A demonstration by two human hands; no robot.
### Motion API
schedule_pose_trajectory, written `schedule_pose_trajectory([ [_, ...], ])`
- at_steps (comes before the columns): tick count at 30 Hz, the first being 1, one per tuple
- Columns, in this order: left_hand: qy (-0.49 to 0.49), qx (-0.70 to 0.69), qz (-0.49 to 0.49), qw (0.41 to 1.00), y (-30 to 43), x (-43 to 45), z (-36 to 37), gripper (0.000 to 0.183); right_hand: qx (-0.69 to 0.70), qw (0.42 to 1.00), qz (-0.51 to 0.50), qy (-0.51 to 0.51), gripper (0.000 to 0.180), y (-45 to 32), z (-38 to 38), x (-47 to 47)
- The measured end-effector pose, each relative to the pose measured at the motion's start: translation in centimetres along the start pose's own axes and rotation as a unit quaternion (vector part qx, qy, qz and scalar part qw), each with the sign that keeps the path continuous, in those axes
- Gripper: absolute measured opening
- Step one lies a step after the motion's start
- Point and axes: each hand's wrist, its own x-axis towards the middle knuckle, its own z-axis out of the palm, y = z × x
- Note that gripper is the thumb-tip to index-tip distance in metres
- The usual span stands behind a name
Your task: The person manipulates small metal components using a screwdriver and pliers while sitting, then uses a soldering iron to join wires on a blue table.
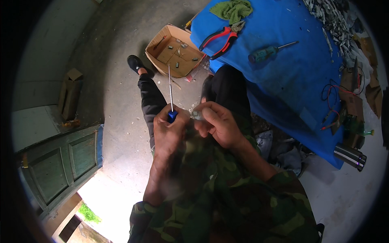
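My left hand (170,129) is closed around the blue handle of a screwdriver (170,94), whose thin shaft points away from me over the floor. Just beside it, my right hand (220,124) pinches a small pale part (195,114) between thumb and fingers; it looks metallic, but its exact kind is unclear. Beyond the hands, a shallow cardboard box (156,62) on the floor holds several small metal parts (177,64) and a red-tipped tool (160,42).
On a blue cover (291,70) lie red-and-black pliers (222,39), a teal-handled screwdriver (270,53) and a green cloth (232,10). Pale strips (331,24) are heaped farther right, near red and black test leads (332,91). A steel flask (350,156) lies at the cover's corner.
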Motion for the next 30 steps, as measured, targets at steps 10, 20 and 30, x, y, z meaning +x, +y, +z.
schedule_pose_trajectory([
  [10, -0.025, 0.011, 0.007, 1.000, -0.2, 0.4, -0.2, 0.015, 0.016, 0.999, 0.003, -0.049, 0.036, 0.2, -0.9, 0.0],
  [20, -0.021, 0.028, 0.008, 0.999, 0.7, 0.2, 0.4, 0.017, -0.113, 0.991, -0.023, -0.074, 0.033, -0.9, -1.2, -0.4],
  [30, -0.038, 0.076, 0.027, 0.996, 1.2, 0.8, 1.6, 0.028, -0.119, 0.990, -0.046, -0.054, 0.034, -3.0, -2.0, -1.1],
])
